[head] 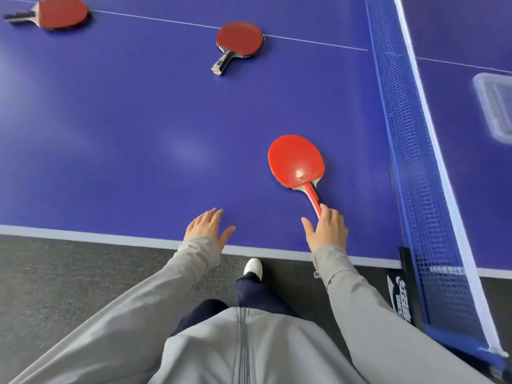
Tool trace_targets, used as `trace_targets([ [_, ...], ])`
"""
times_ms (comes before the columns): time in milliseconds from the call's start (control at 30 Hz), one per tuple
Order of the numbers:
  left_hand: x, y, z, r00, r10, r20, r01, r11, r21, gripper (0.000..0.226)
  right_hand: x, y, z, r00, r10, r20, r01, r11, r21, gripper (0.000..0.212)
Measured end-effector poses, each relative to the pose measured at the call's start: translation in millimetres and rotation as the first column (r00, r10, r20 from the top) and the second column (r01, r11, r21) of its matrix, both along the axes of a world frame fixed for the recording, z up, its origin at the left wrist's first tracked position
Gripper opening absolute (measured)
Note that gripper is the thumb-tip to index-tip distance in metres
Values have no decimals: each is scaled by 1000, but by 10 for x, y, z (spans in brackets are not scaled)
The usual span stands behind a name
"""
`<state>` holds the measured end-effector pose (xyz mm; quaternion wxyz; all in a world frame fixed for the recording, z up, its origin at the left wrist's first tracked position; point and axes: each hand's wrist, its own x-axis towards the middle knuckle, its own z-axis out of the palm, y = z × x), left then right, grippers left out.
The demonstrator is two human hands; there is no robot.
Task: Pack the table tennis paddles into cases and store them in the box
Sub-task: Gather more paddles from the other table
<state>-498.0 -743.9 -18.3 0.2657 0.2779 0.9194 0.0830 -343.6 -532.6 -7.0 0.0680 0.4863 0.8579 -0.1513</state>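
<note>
Blue table [138, 134] fills most of my view, with dark floor [55, 273] below its near edge. My right hand [328, 231] lies on the butt end of the handle [314, 199] of the near paddle [296, 162]. The fingertips touch the red handle and the thumb is spread wide to the left, so nothing is clasped. The paddle lies flat, red face up, with its blade running away from the hand and a little left. My left hand [206, 228] sits just left of the right, by the table edge, fingers spread and holding nothing. I cannot tell whether it rests on the table or hovers above it.

I judge this to be the very start of the task — taking hold of the first paddle. The next move calls for closing fingers and thumb round the handle and lifting it. After that a case is needed, and I see none in view.

Counted, there are three paddles, all red side up:
- the one under my fingers
- a second paddle [239, 40] well beyond the grip, slightly left
- a third paddle [62, 12] far off to the upper left, blurred

There is one net [401, 134] close to the right of the grip. One clear box [496, 106] lies past it on the far half — blurred, contents unclear.
</note>
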Motion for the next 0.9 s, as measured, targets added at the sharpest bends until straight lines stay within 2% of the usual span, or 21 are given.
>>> trace_targets([
  [200, -227, 276, -49, 999, 51, -18, -49, 997, 64, 60, -192, 467, -164, 998, -23, 64, 25, 999, -30, 61],
  [333, -469, 344, -86, 996, 86, -8, -85, 993, 79, 59, -241, 503, -255, 997, -74, 29, 75, 997, -36, 44],
  [400, -638, 368, -112, 995, 98, -5, -97, 991, 93, 57, -272, 501, -276, 991, -134, -21, 132, 989, -73, 36],
  [500, -982, 406, -158, 993, 119, 16, -120, 985, 124, 53, -347, 460, -272, 950, -241, -201, 206, 962, -180, 32],
  [567, -1281, 478, -180, 992, 122, 31, -125, 980, 155, 51, -457, 437, -232, 920, -269, -283, 222, 957, -187, 32],
  [900, -3254, 1525, -137, 986, 167, 12, -165, 954, 250, 57, -1639, 595, -83, 770, -441, -461, 419, 895, -155, 28],
])
